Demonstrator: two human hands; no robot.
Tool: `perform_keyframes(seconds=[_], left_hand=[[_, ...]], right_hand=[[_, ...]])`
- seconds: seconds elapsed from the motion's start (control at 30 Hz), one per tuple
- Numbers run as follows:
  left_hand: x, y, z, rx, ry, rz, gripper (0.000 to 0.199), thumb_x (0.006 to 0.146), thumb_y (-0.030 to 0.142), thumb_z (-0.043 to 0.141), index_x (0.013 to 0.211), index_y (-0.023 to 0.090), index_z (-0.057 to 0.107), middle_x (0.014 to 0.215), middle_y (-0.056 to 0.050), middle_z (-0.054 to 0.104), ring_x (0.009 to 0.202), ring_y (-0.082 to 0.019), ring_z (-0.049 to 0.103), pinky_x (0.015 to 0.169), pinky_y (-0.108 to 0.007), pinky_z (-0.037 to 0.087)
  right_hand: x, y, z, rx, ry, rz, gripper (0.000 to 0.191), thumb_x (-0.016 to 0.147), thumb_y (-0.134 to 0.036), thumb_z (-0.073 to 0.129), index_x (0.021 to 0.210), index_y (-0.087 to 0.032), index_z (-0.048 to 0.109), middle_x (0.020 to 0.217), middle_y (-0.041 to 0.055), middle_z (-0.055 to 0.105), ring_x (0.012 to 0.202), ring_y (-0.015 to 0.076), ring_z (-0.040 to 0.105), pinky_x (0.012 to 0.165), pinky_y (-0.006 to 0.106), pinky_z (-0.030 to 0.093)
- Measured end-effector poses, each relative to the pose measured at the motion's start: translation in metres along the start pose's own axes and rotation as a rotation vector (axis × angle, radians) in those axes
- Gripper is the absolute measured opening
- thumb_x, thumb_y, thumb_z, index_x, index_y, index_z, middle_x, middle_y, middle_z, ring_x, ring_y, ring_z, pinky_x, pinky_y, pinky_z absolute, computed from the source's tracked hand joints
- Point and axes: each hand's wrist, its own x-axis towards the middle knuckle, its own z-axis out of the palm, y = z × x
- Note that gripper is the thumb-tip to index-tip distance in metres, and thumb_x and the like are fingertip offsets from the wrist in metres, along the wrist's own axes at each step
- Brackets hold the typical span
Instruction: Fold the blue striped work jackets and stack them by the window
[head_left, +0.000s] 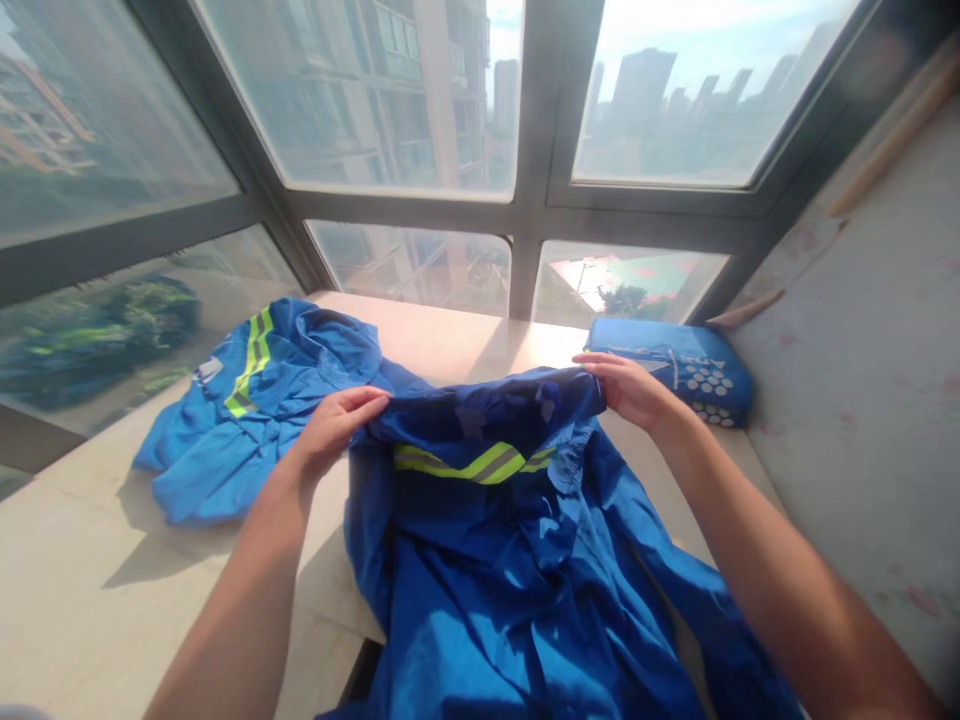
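A blue work jacket (465, 580) with a yellow-green and grey reflective stripe spreads from the middle of the view down past its lower edge. My left hand (346, 425) pinches the left end of the jacket's folded-over upper edge. At the right end of that edge, my right hand (628, 388) grips the cloth between thumb and fingers. The edge is stretched between both hands, and its inside lies in shadow. A sleeve hangs toward the lower right, partly behind my right forearm. To the left lies a second blue garment (225, 440) with a similar stripe, crumpled.
The pale stone window sill (60, 570) carries both garments. A blue bundle with white dots (682, 365) sits in the back right corner by the wall (862, 400). Grey window frames (420, 210) rise behind. A dark object (364, 672) shows partly under the jacket.
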Motion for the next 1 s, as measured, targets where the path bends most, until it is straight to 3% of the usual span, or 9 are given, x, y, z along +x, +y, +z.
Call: perform_keyframes(seconds=[0.07, 0.13, 0.23, 0.3, 0.4, 0.6, 0.83, 0.9, 1.0], left_hand=[[-0.002, 0.0, 0.0, 0.113, -0.059, -0.015, 0.038, 0.079, 0.056, 0.066, 0.091, 0.022, 0.076, 0.089, -0.006, 0.076, 0.087, -0.027, 0.067, 0.08, -0.034, 0.051], [-0.002, -0.001, 0.013, 0.397, -0.038, -0.005, 0.03, 0.085, 0.044, 0.058, 0.091, 0.021, 0.076, 0.093, -0.008, 0.076, 0.089, -0.027, 0.066, 0.082, -0.036, 0.051], [-0.006, 0.003, 0.046, 0.777, 0.191, 0.125, 0.028, 0.088, 0.026, 0.049, 0.1, 0.017, 0.073, 0.108, -0.014, 0.072, 0.1, -0.03, 0.064, 0.091, -0.041, 0.048], [-0.011, 0.011, 0.07, 0.832, 0.263, 0.26, 0.029, 0.091, 0.022, 0.046, 0.104, 0.016, 0.071, 0.11, -0.014, 0.07, 0.103, -0.029, 0.063, 0.094, -0.04, 0.047], [-0.013, 0.023, 0.103, 0.814, 0.159, 0.375, 0.026, 0.094, 0.026, 0.046, 0.101, 0.017, 0.07, 0.102, -0.013, 0.07, 0.101, -0.028, 0.063, 0.092, -0.039, 0.047], [-0.007, 0.016, 0.147, 0.767, -0.12, 0.214, 0.022, 0.092, 0.03, 0.055, 0.094, 0.019, 0.074, 0.101, -0.013, 0.072, 0.099, -0.029, 0.066, 0.084, -0.037, 0.048], [-0.06, -0.007, 0.127, 0.424, -0.14, 0.089, 0.03, 0.093, 0.037, 0.05, 0.108, 0.021, 0.071, 0.084, -0.002, 0.074, 0.079, -0.02, 0.068, 0.073, -0.028, 0.05], [-0.07, -0.011, 0.117, 0.3, -0.123, 0.051, 0.032, 0.094, 0.043, 0.05, 0.105, 0.022, 0.071, 0.086, -0.002, 0.074, 0.081, -0.021, 0.069, 0.076, -0.029, 0.05], [-0.072, -0.015, 0.113, 0.364, -0.102, -0.01, 0.025, 0.091, 0.037, 0.054, 0.103, 0.022, 0.069, 0.097, -0.004, 0.075, 0.092, -0.024, 0.07, 0.084, -0.033, 0.05]], right_hand=[[-0.004, 0.002, -0.002, -0.171, -0.017, -0.032, 0.036, 0.079, -0.033, 0.069, 0.112, -0.018, 0.073, 0.093, 0.0082, 0.076, 0.078, 0.0214, 0.07, 0.069, 0.032, 0.056], [-0.003, 0.014, 0.003, -0.49, 0.083, -0.109, 0.027, 0.081, -0.029, 0.065, 0.104, -0.018, 0.075, 0.093, 0.0081, 0.075, 0.083, 0.0225, 0.069, 0.074, 0.032, 0.055], [0.005, 0.037, 0.017, -0.941, 0.253, -0.319, 0.025, 0.079, -0.016, 0.062, 0.101, -0.018, 0.074, 0.101, 0.0098, 0.074, 0.093, 0.0232, 0.068, 0.085, 0.033, 0.053], [0.009, 0.05, 0.029, -1.048, 0.262, -0.45, 0.029, 0.08, -0.012, 0.059, 0.106, -0.019, 0.072, 0.108, 0.01, 0.073, 0.095, 0.0222, 0.068, 0.089, 0.032, 0.052], [0.01, 0.063, 0.05, -1.073, 0.196, -0.557, 0.024, 0.087, -0.013, 0.056, 0.104, -0.02, 0.072, 0.106, 0.0082, 0.074, 0.097, 0.0209, 0.068, 0.091, 0.031, 0.051], [-0.006, 0.082, 0.078, -1.261, -0.074, -0.508, 0.022, 0.088, -0.014, 0.056, 0.096, -0.022, 0.075, 0.103, 0.0065, 0.076, 0.099, 0.0217, 0.069, 0.093, 0.031, 0.049], [-0.038, 0.131, 0.041, -1.152, -0.05, -0.487, 0.028, 0.087, -0.009, 0.05, 0.094, -0.021, 0.075, 0.097, 0.006, 0.076, 0.094, 0.0205, 0.069, 0.087, 0.03, 0.05], [-0.045, 0.145, 0.034, -1.067, -0.043, -0.528, 0.029, 0.087, -0.008, 0.049, 0.094, -0.021, 0.074, 0.097, 0.006, 0.076, 0.094, 0.0207, 0.069, 0.088, 0.032, 0.05], [-0.051, 0.162, 0.031, -0.954, -0.002, -0.561, 0.03, 0.086, -0.008, 0.047, 0.094, -0.021, 0.074, 0.097, 0.0063, 0.075, 0.093, 0.0213, 0.069, 0.088, 0.035, 0.05]])
